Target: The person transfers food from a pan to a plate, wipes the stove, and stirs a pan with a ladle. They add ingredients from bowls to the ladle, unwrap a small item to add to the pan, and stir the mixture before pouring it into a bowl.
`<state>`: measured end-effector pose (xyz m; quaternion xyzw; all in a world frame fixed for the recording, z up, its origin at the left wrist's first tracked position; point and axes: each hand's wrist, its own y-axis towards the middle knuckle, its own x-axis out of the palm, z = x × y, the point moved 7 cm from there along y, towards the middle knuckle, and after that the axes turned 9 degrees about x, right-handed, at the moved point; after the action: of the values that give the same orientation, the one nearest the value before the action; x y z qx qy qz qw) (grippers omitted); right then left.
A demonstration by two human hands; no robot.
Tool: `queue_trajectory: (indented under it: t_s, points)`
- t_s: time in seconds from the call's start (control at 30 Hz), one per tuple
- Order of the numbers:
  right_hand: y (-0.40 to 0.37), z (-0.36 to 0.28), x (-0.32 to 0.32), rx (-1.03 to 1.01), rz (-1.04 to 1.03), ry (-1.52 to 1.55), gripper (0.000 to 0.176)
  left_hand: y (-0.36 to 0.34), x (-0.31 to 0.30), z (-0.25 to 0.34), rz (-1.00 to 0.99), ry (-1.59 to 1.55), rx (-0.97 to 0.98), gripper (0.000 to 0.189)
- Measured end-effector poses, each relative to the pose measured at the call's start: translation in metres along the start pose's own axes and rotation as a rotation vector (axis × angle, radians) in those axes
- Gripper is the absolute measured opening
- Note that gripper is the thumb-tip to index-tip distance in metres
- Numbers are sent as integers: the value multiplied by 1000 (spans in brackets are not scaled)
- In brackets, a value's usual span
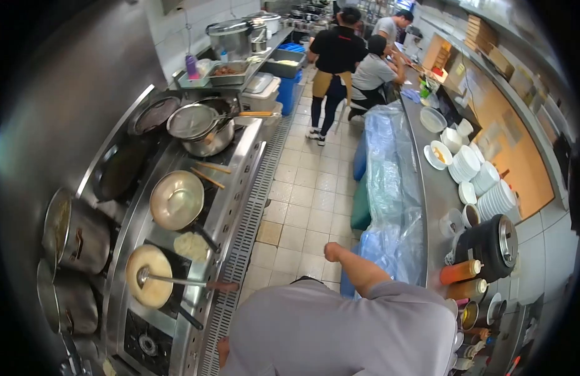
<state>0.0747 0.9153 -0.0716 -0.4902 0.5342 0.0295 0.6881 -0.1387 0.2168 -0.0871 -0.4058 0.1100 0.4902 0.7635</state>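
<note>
**Both hands out of sight in the aisle between range and counter**

A person in a grey shirt stands on the tiled aisle of a working kitchen. The bare right arm is bent with the elbow forward, just beside the crumpled blue plastic sheeting that hangs from the long steel counter. The right hand is hidden behind the shirt, so I cannot tell how it is closed or what it holds. At the shirt's left edge a small patch of skin shows. Whether it is the left hand or an elbow is unclear, and its grip cannot be told either.

Nearest that side, on the stainless steel range, lies a long steel ladle. Its bowl sits in a round pan of pale creamy liquid and its dark handle end reaches the range's front edge, apart from the skin. Behind the pan lie a flat pale round of dough, a shiny steel pan with a black handle and two wooden chopsticks.

On the counter stand an orange squeeze bottle, a black round pot with a steel lid and stacks of white plates.

Papers on the brown wall board and the label of a purple bottle are too small to read.

At the far end, a co-worker in a black top and tan apron stands beside a seated co-worker in a grey top
</note>
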Motion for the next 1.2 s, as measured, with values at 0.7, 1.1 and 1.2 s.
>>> queue_trajectory:
  t_s: [0.7, 1.1, 1.2]
  points:
    - [-37, 236, 28, 142, -188, 301, 23, -80, 148, 196, -47, -129, -52, 30]
    - [18, 234, 92, -240, -377, 510, 18, -117, 174, 141, -176, 179, -77, 28]
    - [-36, 213, 25, 320, -417, 895, 23, -153, 175, 154, 22, -93, -162, 39]
